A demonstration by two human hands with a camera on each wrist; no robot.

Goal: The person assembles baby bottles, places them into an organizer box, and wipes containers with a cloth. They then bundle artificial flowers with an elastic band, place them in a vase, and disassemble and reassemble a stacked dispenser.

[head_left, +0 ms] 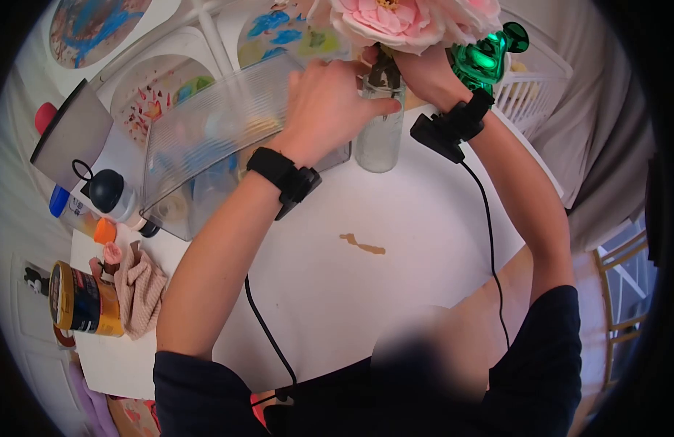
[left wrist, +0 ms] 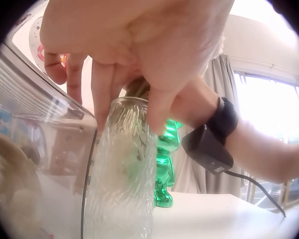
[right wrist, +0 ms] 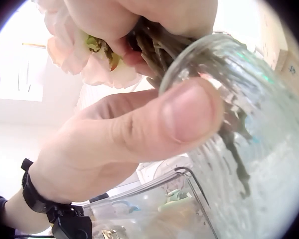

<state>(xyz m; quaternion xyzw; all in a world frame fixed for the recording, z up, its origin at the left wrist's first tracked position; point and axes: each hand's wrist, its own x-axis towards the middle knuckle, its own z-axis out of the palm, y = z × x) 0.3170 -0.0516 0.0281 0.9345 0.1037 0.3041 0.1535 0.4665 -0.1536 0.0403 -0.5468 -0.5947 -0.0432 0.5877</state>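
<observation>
A ribbed glass vase (head_left: 379, 142) stands upright at the table's far side. My left hand (head_left: 326, 105) grips it near the rim, thumb on one side and fingers on the other; the left wrist view shows the vase (left wrist: 122, 174) below that hand (left wrist: 139, 40). Pink flowers (head_left: 395, 22) rise above the vase. My right hand (head_left: 428, 76) holds their dark stems (right wrist: 157, 50) just over the mouth. Through the glass (right wrist: 269, 149) in the right wrist view, a stem end hangs inside. The right fingertips are partly hidden by petals and stems.
A clear ribbed box (head_left: 206, 124) stands left of the vase, a shiny green figure (head_left: 484, 62) behind it to the right. Farther left are a bottle (head_left: 111, 193), a tub (head_left: 82, 298) and a cloth (head_left: 140, 291). A brown mark (head_left: 362, 245) lies mid-table; cables trail from both wrists.
</observation>
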